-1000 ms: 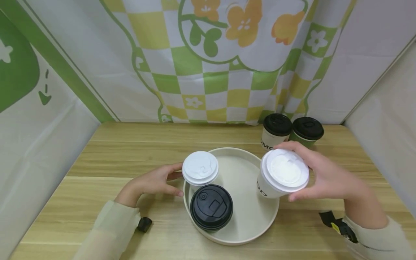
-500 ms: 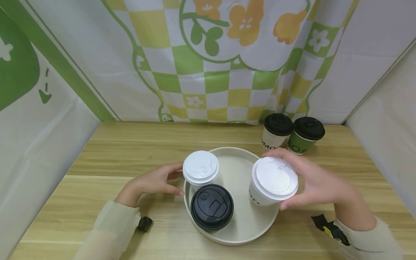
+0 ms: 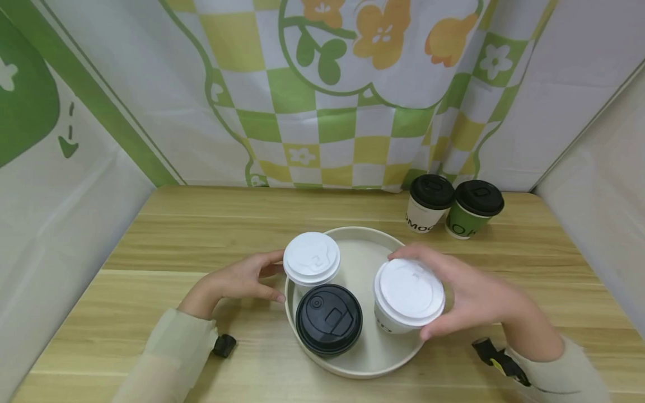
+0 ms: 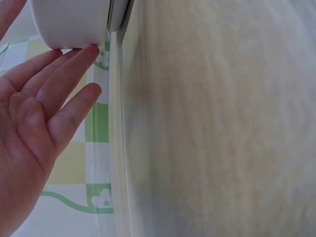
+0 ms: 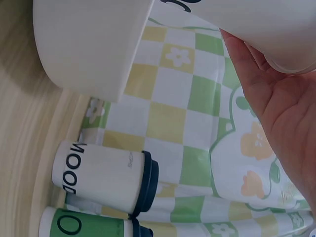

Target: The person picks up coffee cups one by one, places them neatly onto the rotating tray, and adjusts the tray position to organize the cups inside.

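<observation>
Checked cloth [image 3: 332,129] hangs behind a wooden table [image 3: 242,212], where a round tray [image 3: 360,257] carries the cups at the centre of the work. Closest in, the right hand [image 3: 468,294] is clamped on a white-lidded cup [image 3: 409,296], fingers round its far side and thumb on its near right side, so the cup lies well inside the grip. It looks slanted in the right wrist view, and I cannot tell whether its base touches the tray.

Over the last second that cup has travelled with the hand from the tray's right edge toward the middle and a little nearer the person. I judge this as progress: it is now over the bare right half instead of across the rim.

Next out, a black-lidded cup [image 3: 328,322] stands by the tray's near left edge, just beside a second white-lidded cup [image 3: 311,258]. Both have hardly moved.

At the tray's left edge, the left hand [image 3: 247,277] has fingers apart, gripping nothing; its fingertips seem to touch the tray wall.

Farthest off, a cream cup [image 3: 422,217] and a green cup [image 3: 464,223] stand side by side near the table's far right corner.
</observation>
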A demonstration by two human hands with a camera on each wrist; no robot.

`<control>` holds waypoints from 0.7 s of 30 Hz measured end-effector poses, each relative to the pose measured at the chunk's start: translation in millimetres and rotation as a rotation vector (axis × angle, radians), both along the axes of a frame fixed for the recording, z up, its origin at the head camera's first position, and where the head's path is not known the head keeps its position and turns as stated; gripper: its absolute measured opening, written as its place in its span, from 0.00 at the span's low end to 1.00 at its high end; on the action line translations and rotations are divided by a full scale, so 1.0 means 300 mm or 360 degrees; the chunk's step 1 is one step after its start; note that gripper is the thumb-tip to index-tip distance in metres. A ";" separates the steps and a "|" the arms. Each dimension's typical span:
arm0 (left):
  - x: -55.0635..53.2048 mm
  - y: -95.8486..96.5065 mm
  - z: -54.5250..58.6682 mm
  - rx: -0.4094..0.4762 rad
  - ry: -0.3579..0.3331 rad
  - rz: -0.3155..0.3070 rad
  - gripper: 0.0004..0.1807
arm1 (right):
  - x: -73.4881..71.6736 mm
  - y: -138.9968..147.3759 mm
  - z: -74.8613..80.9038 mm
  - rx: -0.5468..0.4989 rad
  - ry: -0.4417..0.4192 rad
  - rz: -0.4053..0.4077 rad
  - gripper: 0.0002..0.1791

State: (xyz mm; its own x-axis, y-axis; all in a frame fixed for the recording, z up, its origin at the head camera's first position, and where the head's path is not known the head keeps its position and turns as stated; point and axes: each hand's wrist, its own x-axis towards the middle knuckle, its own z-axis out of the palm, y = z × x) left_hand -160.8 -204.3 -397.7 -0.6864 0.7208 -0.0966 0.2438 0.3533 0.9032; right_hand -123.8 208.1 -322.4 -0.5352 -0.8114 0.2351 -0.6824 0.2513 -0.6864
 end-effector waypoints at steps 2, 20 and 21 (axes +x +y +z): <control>-0.001 0.000 -0.001 0.0013 0.0008 -0.0011 0.50 | 0.005 -0.009 -0.001 0.0019 -0.0013 0.0003 0.54; 0.002 0.001 0.002 0.0002 -0.0001 0.0005 0.51 | 0.033 -0.055 -0.062 0.0041 -0.0078 0.0116 0.55; 0.003 0.001 0.002 0.0002 -0.0001 0.0006 0.51 | 0.035 -0.056 -0.064 0.0040 -0.0080 0.0119 0.55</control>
